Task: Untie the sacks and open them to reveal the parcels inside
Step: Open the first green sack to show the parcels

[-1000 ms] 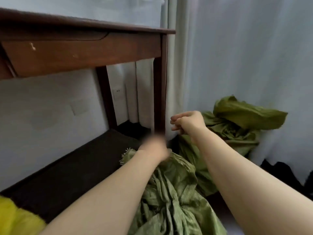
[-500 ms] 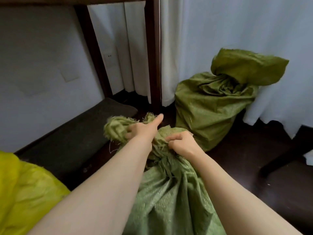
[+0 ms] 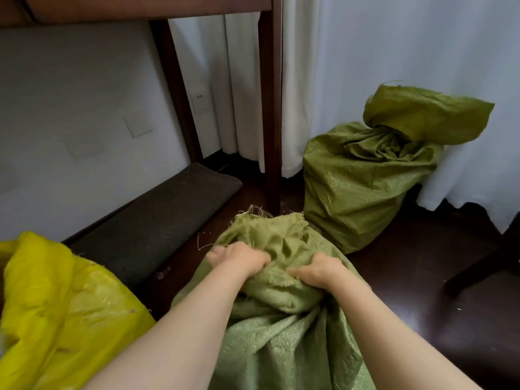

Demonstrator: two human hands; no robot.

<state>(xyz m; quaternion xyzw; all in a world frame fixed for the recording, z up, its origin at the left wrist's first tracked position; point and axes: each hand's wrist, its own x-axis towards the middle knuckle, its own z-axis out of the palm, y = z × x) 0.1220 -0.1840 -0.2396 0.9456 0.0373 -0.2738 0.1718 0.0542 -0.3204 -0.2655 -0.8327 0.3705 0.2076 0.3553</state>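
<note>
A light green woven sack (image 3: 281,342) stands right in front of me, its frayed mouth bunched at the top. My left hand (image 3: 239,258) grips the bunched cloth on the left of the mouth. My right hand (image 3: 319,270) grips the cloth on the right, fingers dug into the folds. A second, darker green sack (image 3: 357,187) stands behind against the curtain, its neck gathered and its top flopped over. A yellow sack (image 3: 62,313) lies at the lower left. No parcel shows.
A dark wooden table leg (image 3: 271,108) stands just behind the near sack. A dark mat (image 3: 157,223) lies along the white wall. White curtains (image 3: 394,52) hang at the back. A dark furniture leg (image 3: 478,268) crosses the floor at the right.
The view has tilted down. Both hands came down from mid-air onto the near sack's mouth; my left hand has moved from the frayed edge to the bunched cloth beside my right.
</note>
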